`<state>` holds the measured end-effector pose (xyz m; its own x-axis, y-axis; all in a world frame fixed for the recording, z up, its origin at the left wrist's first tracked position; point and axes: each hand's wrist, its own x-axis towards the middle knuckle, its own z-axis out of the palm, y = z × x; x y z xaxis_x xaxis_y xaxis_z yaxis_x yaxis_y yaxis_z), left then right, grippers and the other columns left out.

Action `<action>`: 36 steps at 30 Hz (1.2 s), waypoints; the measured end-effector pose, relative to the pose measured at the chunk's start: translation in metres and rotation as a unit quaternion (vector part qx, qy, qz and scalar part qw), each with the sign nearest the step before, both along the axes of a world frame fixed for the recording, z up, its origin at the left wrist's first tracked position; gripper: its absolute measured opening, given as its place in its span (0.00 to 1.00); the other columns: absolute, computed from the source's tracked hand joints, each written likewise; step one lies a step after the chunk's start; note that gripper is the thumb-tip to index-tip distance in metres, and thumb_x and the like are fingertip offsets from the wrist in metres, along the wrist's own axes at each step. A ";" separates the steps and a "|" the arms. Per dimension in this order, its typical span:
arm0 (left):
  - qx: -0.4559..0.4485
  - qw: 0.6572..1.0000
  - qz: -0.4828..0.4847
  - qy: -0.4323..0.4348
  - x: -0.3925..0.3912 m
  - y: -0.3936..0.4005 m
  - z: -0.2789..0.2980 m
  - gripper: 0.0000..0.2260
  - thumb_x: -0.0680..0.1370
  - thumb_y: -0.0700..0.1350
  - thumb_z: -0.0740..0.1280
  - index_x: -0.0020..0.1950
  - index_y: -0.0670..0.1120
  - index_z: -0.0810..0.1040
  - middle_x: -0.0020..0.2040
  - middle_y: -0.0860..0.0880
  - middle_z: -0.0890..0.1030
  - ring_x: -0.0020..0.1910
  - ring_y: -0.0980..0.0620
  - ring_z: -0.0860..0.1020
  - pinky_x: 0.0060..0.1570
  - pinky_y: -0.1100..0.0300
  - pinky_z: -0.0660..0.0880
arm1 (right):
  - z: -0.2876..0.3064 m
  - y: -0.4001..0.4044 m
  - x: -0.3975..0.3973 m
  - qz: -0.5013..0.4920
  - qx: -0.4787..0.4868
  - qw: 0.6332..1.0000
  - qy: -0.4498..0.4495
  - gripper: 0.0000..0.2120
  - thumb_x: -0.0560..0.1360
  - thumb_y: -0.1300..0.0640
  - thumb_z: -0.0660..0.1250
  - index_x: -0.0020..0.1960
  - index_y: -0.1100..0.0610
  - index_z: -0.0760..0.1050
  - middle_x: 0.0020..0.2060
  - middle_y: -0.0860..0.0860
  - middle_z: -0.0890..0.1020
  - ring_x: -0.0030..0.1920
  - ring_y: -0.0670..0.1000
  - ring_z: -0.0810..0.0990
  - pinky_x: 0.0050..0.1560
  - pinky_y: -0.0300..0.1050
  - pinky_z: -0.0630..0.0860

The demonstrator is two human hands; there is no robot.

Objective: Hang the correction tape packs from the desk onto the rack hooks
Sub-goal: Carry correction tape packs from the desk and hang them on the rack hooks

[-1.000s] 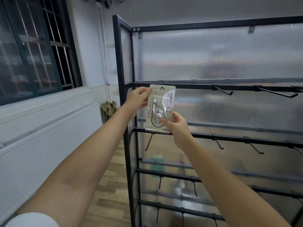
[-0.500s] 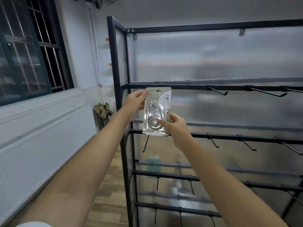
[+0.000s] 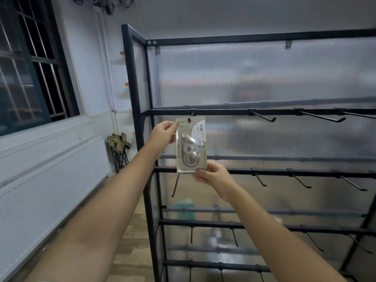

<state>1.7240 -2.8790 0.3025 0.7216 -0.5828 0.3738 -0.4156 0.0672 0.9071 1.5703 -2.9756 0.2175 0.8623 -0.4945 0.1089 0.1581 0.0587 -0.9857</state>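
A correction tape pack, a pale card with a clear blister over the dispenser, hangs upright in front of the black rack. The tip of the leftmost hook on the upper rail shows through the pack's hang hole. My left hand pinches the pack's upper left edge. My right hand pinches its bottom right corner from below. The desk is out of view.
The rack has several horizontal rails with bare black hooks to the right and below. A ribbed translucent panel backs it. A white radiator and a window line the left wall; a small folding stool stands in the corner.
Both hands carried the pack up and toward the upper rail's leftmost hook; the hook tip now sits in its hang hole. My right hand slid from the blister to the bottom corner.
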 end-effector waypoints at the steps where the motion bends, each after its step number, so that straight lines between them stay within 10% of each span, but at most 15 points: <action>1: 0.001 1.000 0.006 0.003 0.003 -0.004 -0.001 0.06 0.81 0.47 0.62 0.47 0.48 0.77 0.42 0.51 0.80 0.40 0.55 0.77 0.45 0.61 0.77 | -0.002 -0.004 0.002 -0.006 0.007 1.000 0.000 0.11 0.77 0.68 0.63 0.58 0.63 0.75 0.48 0.55 0.82 0.47 0.50 0.82 0.51 0.41 0.80; 18: 0.020 0.999 0.041 -0.014 0.065 -0.070 0.001 0.06 0.81 0.47 0.63 0.45 0.51 0.76 0.41 0.52 0.80 0.41 0.55 0.77 0.42 0.63 0.73 | -0.006 -0.070 0.081 -0.061 -0.011 0.996 0.071 0.12 0.82 0.64 0.54 0.63 0.60 0.71 0.53 0.53 0.79 0.45 0.49 0.82 0.41 0.37 0.80; 36: 0.014 0.997 0.070 -0.037 0.094 -0.109 -0.009 0.09 0.81 0.50 0.61 0.55 0.46 0.77 0.48 0.50 0.81 0.46 0.52 0.78 0.45 0.58 0.74 | -0.012 -0.115 0.122 -0.088 -0.055 0.991 0.086 0.07 0.82 0.60 0.56 0.56 0.59 0.71 0.55 0.58 0.80 0.57 0.56 0.78 0.51 0.44 0.77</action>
<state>1.8179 -2.9884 0.2931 0.7677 -0.4886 0.4147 -0.4853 -0.0207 0.8741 1.6923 -3.0902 0.2052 0.7736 -0.6330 0.0294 -0.0139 -0.0633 -0.9979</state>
